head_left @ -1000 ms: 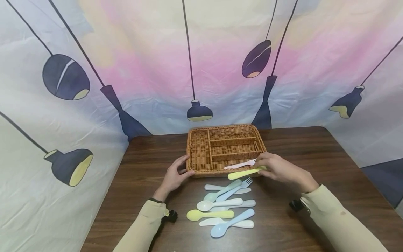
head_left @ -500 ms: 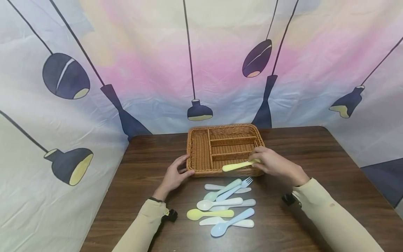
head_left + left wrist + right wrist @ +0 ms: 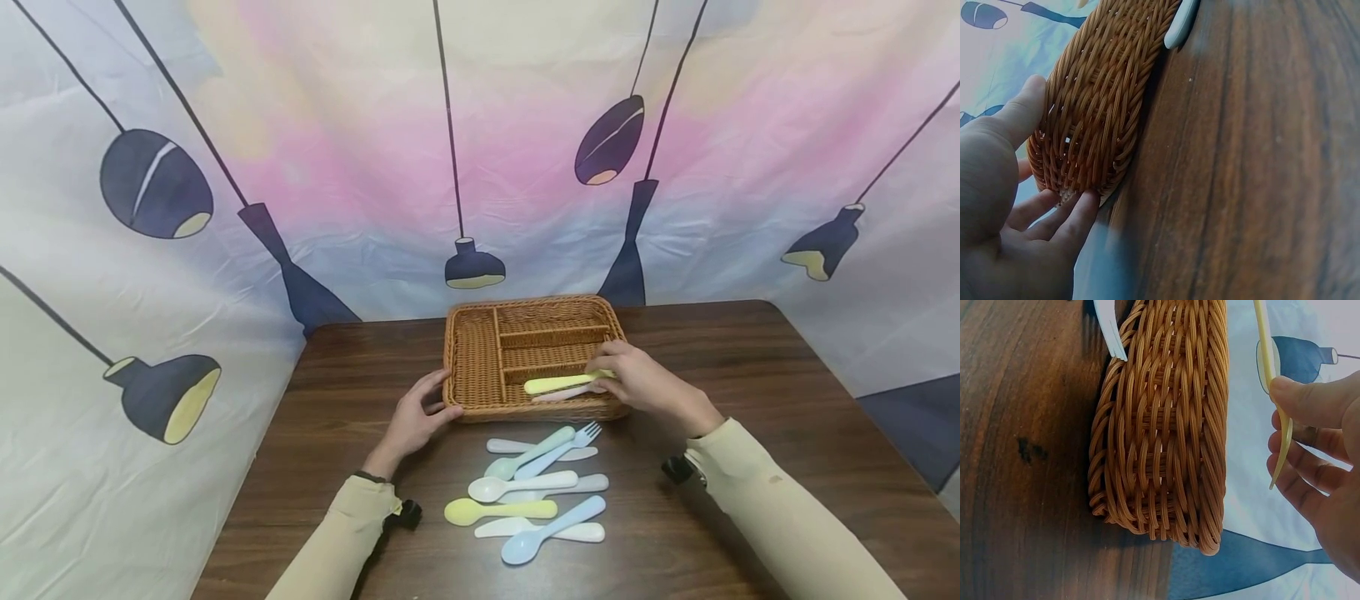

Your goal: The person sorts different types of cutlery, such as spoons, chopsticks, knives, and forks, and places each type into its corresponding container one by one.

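A brown wicker cutlery tray (image 3: 474, 354) with several compartments stands near the table's back edge. My left hand (image 3: 415, 421) holds its front left corner, thumb and fingers on either side, as the left wrist view (image 3: 1029, 181) also shows. Over the front compartment my right hand (image 3: 648, 383) pinches a yellow fork (image 3: 558, 383) near its head; the handle points left. Seen edge-on in the right wrist view, the fork's end (image 3: 1284, 440) curves, and its tines are hidden. Below it a pale pink fork (image 3: 562, 393) lies in that compartment, its head behind my fingers.
In front of the tray lie loose pieces: a yellow spoon (image 3: 498, 511), a blue spoon (image 3: 525, 546), a white spoon (image 3: 495, 489), a green spoon (image 3: 504, 467), a blue fork (image 3: 551, 458) and several knives, some overlapping. A printed cloth (image 3: 360, 167) hangs behind the table.
My right hand has carried the yellow fork left and back, from the tray's front edge to over the front compartment. The left hand and loose cutlery have stayed put.
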A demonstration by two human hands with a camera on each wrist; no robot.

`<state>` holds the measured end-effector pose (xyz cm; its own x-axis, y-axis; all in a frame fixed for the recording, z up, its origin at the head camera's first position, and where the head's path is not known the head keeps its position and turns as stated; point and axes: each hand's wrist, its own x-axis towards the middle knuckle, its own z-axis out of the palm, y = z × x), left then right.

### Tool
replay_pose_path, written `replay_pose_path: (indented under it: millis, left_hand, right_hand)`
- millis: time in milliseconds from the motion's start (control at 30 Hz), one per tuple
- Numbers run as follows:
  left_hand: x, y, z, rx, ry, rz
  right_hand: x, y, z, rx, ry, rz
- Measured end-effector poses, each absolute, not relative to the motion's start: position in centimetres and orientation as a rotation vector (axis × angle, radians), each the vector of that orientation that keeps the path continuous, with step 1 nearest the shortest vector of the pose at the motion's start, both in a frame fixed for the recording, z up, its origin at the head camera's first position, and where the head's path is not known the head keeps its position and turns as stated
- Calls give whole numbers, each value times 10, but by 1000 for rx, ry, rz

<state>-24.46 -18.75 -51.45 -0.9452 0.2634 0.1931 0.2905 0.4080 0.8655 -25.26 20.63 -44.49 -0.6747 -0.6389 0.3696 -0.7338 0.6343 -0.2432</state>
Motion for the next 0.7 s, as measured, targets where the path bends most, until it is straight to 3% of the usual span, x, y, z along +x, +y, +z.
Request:
replay_pose_path:
  millis: [700]
  left_hand:
    - [-244,-187,-515,-522,-2602,-1621]
  right_hand:
    - [-261,203,-453,1046,-2651,627]
